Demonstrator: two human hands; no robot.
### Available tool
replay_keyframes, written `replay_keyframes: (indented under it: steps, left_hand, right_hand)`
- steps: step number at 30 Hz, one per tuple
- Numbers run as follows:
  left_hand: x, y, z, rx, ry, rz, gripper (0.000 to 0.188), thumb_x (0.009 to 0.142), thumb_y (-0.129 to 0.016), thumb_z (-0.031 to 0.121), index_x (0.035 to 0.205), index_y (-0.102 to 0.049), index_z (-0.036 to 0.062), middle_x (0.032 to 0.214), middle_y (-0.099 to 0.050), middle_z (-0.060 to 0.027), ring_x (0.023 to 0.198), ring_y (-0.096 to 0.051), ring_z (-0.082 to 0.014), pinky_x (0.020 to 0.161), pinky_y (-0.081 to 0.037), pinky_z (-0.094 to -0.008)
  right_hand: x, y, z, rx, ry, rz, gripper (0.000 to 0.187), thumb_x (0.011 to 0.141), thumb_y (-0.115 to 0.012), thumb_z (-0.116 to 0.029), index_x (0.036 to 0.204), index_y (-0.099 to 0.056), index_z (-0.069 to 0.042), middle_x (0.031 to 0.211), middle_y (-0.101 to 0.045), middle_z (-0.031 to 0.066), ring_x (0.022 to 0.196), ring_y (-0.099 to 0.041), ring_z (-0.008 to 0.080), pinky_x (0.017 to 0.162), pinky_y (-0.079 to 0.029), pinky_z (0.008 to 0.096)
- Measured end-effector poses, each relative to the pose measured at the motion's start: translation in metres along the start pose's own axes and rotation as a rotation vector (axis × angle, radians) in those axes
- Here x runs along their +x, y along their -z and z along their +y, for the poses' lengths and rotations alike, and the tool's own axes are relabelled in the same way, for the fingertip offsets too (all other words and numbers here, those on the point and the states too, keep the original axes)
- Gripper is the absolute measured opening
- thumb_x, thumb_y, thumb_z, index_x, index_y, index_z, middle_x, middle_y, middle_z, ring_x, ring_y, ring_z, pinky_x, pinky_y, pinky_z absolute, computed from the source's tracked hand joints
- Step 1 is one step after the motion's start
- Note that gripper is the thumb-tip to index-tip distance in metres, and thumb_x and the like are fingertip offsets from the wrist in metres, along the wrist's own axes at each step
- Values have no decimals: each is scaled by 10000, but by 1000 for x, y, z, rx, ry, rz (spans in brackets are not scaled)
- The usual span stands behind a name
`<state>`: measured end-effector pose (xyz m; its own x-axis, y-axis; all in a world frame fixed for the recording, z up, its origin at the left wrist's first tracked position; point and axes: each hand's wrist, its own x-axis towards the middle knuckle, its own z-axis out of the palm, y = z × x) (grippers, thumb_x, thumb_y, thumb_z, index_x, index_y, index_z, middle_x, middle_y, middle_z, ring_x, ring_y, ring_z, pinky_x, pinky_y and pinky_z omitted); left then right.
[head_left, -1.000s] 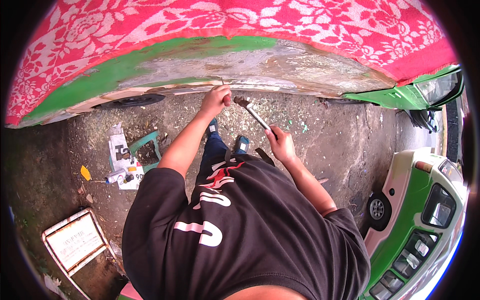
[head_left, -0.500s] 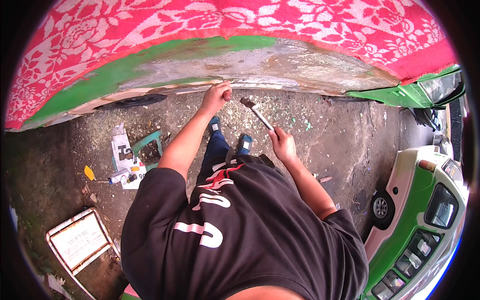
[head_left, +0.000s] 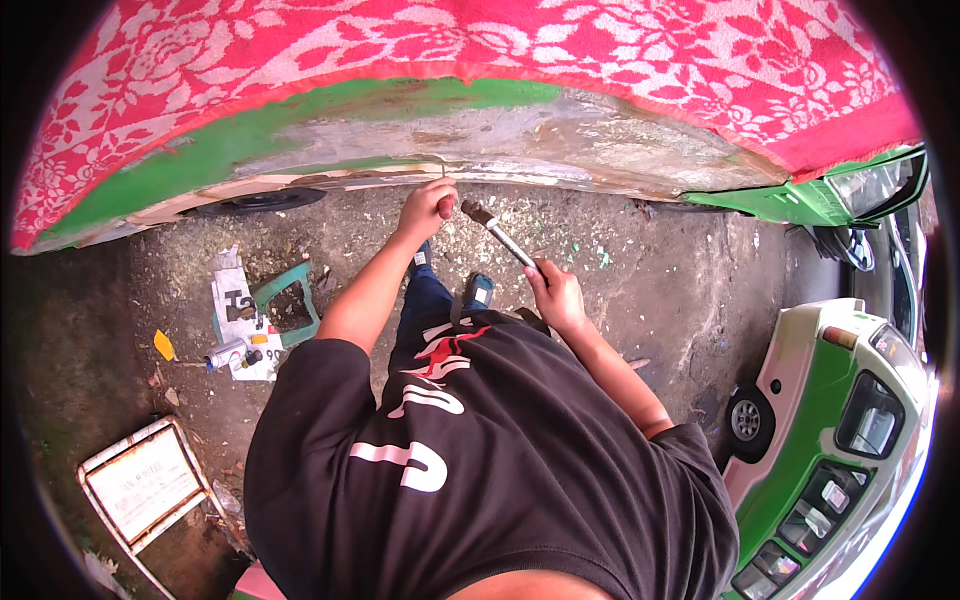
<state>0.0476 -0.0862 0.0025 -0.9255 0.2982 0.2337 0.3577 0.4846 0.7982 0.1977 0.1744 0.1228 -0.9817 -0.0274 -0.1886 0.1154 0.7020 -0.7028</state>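
Observation:
My left hand [head_left: 424,210] is closed around a chisel-like tool with a reddish-brown handle [head_left: 446,206]. The tool's thin shank points at the lower part of a vehicle's side panel [head_left: 540,135], and its tip is too small to make out. In my right hand [head_left: 558,298] is a hammer [head_left: 508,243], gripped near the end of its pale metal handle. The rusty-brown hammer head hangs just right of the handle's butt, a small gap apart. The panel shows green paint at the left and bare, scraped grey and brown patches.
A red-and-white floral cloth [head_left: 450,40] covers the vehicle's upper part. On the ground lie paint flakes, a green frame [head_left: 265,292], papers [head_left: 233,290] and a spray can [head_left: 228,353]. A framed sign [head_left: 150,485] is at lower left. A green-and-white van [head_left: 835,440] stands at right.
The hammer head has moved left, closer to the tool in my left hand. My left hand sits slightly lower and to the left in view, still gripping.

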Motion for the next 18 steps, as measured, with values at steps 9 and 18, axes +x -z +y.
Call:
replay_keyframes:
  steps: [9, 18]
  left_hand:
    - [3, -12, 1, -49, -27, 129, 215, 741, -611, -53, 916, -667, 61, 1139, -674, -130, 984, -669, -289, 826, -527, -350]
    - [14, -12, -7, -121, 3, 206, 218, 721, -616, -49, 904, -655, 64, 1068, -680, -110, 986, -645, -316, 822, -512, -364]
  right_hand:
    - [23, 9, 2, -28, 5, 51, 296, 959, -595, -297, 984, -661, -10, 633, -592, 181, 551, -592, 311, 542, -438, 395]
    - [37, 15, -12, -41, -12, 49, 341, 945, -594, -372, 1017, -674, -49, 699, -639, 196, 688, -653, 383, 620, -490, 440]
